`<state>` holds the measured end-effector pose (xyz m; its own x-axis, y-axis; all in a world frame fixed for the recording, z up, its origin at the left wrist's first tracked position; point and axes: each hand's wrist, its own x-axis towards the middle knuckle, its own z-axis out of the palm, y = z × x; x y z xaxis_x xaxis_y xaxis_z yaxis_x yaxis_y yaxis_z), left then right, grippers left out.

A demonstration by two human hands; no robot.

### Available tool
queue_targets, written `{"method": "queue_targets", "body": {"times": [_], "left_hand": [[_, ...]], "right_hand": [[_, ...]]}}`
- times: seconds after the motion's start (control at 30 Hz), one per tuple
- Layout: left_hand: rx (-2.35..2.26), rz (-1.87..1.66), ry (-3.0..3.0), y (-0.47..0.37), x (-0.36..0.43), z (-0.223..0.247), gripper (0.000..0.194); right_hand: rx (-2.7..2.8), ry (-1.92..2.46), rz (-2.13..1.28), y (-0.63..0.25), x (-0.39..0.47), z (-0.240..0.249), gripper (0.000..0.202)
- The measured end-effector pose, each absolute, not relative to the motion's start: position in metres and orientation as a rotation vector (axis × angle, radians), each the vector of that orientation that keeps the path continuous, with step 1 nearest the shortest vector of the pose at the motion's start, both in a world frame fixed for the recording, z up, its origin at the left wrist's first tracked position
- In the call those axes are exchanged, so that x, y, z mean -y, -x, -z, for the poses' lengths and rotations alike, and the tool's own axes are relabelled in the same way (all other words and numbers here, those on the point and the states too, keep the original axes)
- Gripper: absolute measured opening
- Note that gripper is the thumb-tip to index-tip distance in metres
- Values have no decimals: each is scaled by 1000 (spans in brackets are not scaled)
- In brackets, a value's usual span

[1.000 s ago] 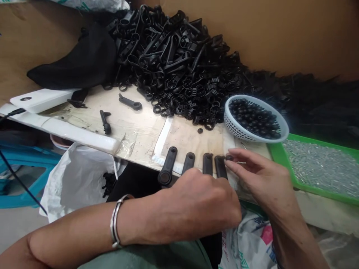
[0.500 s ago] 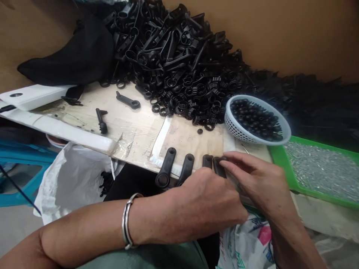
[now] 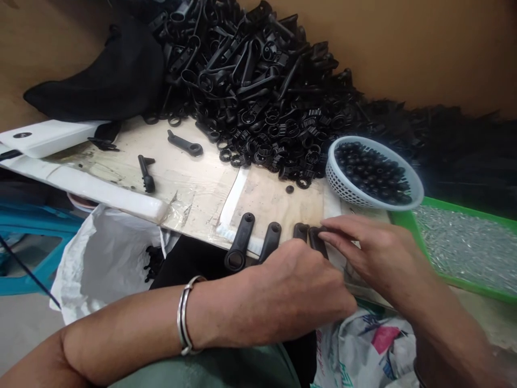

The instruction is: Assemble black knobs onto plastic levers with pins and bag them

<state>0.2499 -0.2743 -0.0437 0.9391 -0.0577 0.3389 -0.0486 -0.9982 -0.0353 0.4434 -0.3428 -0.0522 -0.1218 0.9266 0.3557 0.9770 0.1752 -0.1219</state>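
Four black handles lie in a row at the worktop edge, the left hand holding their near ends and the right hand pinching the fourth one's tip.

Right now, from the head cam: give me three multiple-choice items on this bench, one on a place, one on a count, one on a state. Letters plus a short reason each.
1. Where does the white basket of black beads stand?
A. left of the green tray
B. on the floor
C. on the black cloth

2. How many black handles lie side by side at the board's near edge?
A. two
B. four
C. seven

3. What is the right hand doing?
A. lying flat and idle
B. pinching at the tip of the rightmost handle
C. reaching into the tray

Answers: 1 A, its rim sits beside the tray's left corner. 2 B, four tips show above the left hand. 3 B, thumb and forefinger meet on that tip.
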Motion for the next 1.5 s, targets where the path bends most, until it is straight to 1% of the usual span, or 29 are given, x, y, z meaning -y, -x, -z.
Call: {"method": "queue_targets", "body": {"times": [0.33,0.53,0.73,0.97,1.1,1.27,1.33,1.43,1.5], "left_hand": [[-100,567,3147,-259,271,41,35],[-50,661,3090,-257,270,45,32],[-49,722,3055,-257,268,47,31],[-63,709,3059,-255,269,47,30],[-63,713,3070,-257,269,46,28],[-56,691,3067,-258,268,43,30],[-69,674,3074,-258,268,43,30],[-58,683,3066,-260,267,45,26],[-57,709,3059,-261,267,47,27]], "right_hand": [[2128,2003,179,-426,347,53,23],[1901,1966,92,-433,349,64,24],[1890,2001,30,-433,348,59,25],[1960,2046,240,-432,359,56,37],[1997,2047,295,-429,361,57,34],[1987,2108,358,-418,361,58,35],[1925,2144,321,-415,361,58,34],[1818,2163,194,-417,361,60,31],[1766,2159,99,-422,362,61,29]]}}
